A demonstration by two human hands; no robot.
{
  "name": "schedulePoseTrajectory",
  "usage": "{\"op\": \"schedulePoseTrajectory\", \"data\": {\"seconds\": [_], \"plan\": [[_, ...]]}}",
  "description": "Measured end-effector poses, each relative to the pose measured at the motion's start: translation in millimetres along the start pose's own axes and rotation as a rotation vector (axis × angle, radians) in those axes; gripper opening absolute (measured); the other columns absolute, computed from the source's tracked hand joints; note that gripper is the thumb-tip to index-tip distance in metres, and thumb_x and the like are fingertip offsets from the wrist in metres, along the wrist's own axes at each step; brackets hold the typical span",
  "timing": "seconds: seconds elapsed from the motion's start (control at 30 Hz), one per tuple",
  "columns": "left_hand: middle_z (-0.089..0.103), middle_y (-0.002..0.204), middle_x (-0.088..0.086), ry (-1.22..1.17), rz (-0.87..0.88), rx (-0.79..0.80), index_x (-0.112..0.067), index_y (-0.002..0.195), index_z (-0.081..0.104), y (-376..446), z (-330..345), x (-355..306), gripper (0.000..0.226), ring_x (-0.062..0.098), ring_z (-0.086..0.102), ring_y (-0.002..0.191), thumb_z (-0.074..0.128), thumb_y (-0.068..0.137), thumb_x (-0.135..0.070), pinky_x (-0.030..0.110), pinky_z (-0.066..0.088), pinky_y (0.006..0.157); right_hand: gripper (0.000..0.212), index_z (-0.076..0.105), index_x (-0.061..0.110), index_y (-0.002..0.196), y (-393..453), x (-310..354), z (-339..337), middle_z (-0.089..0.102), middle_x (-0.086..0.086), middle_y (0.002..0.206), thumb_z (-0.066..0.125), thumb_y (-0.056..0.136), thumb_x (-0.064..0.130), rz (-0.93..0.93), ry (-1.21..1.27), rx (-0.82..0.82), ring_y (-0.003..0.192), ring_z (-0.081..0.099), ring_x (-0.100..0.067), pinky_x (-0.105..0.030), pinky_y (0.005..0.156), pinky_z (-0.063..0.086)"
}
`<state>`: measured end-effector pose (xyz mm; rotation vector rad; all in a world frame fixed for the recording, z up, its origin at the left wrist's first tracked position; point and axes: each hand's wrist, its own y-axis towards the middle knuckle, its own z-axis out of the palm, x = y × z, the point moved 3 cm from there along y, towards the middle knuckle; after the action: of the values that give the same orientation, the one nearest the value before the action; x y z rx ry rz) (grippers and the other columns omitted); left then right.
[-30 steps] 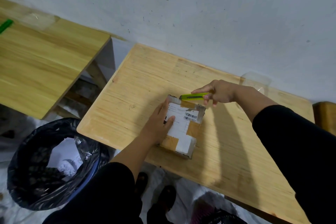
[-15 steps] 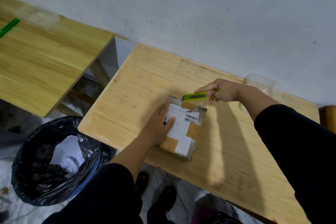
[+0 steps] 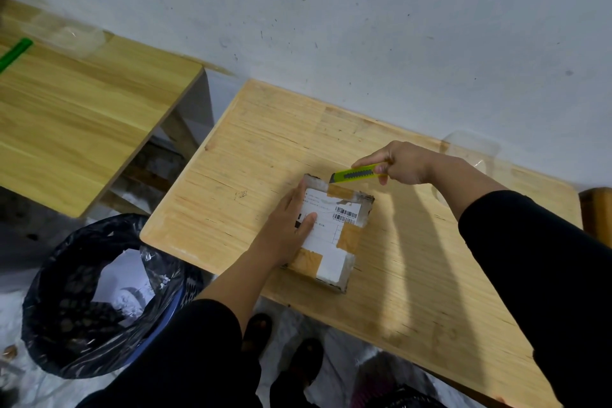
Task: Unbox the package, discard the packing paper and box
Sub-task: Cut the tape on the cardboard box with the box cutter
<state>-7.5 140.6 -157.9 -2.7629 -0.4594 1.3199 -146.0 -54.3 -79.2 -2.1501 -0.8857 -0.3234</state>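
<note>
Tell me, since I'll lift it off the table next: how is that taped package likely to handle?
The package looks like a flat cardboard box, so probably stiff and unlikely to roll or tip. Glossy tape covers much of its top, so it may feel a bit slick. The left hand pins it flat while the right hand holds the cutter, hinting it slides easily on the wooden table.
</note>
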Motion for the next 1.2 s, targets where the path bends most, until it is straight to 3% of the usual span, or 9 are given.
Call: {"op": "schedulePoseTrajectory", "data": {"seconds": [0.27,0.37,0.57,0.77,0.93,1.2], "plan": [[0.017,0.156,0.001,0.009,-0.013,0.001,-0.026,0.148,-0.003,0,0,1,0.066,0.016,0.022,0.140,0.038,0.097,-0.035,0.024,0.020,0.107,0.038,0.055,0.031,0.127,4,2,1,0.061,0.005,0.070,0.041,0.098,0.011,-0.001,0.000,-0.001,0.071,0.044,-0.005,-0.026,0.071,0.035],[0.017,0.156,0.001,0.005,-0.016,-0.001,-0.026,0.148,-0.003,0,0,1,0.066,0.016,0.022,0.140,0.038,0.097,-0.036,0.022,0.019,0.105,0.039,0.055,0.030,0.128,5,2,3,0.060,0.005,0.070,0.041,0.098,0.010,-0.001,0.013,0.011,0.071,0.044,-0.003,-0.022,0.067,0.034],[0.017,0.156,0.001,0.001,-0.022,-0.002,-0.025,0.148,-0.002,-1,0,-1,0.066,0.015,0.022,0.140,0.039,0.097,-0.035,0.021,0.018,0.104,0.039,0.054,0.034,0.128,7,1,3,0.061,0.006,0.071,0.040,0.098,0.012,0.015,-0.042,0.019,0.085,0.048,-0.017,-0.030,0.082,0.036],[0.020,0.155,0.002,-0.002,-0.013,-0.009,-0.025,0.148,-0.002,-1,-1,-3,0.067,0.017,0.025,0.139,0.041,0.097,-0.032,0.021,0.020,0.102,0.041,0.054,0.036,0.127,0,-2,2,0.062,0.000,0.077,0.039,0.098,0.012,0.000,-0.096,0.009,0.069,0.046,-0.011,-0.027,0.068,0.038],[0.021,0.155,0.002,-0.002,0.000,-0.026,-0.026,0.147,-0.001,-1,-2,-3,0.067,0.018,0.027,0.138,0.042,0.096,-0.031,0.021,0.021,0.101,0.047,0.057,0.033,0.125,-11,-16,1,0.051,0.020,0.069,0.040,0.094,0.002,0.031,-0.089,-0.005,0.073,0.045,-0.014,-0.028,0.072,0.037],[0.022,0.154,0.005,0.013,0.006,-0.036,-0.022,0.148,-0.001,0,-2,-3,0.068,0.019,0.027,0.138,0.043,0.097,-0.030,0.021,0.022,0.102,0.048,0.056,0.031,0.127,-22,-20,1,0.043,0.027,0.070,0.041,0.093,0.001,0.023,-0.111,-0.038,0.084,0.046,-0.017,-0.027,0.078,0.037]]}}
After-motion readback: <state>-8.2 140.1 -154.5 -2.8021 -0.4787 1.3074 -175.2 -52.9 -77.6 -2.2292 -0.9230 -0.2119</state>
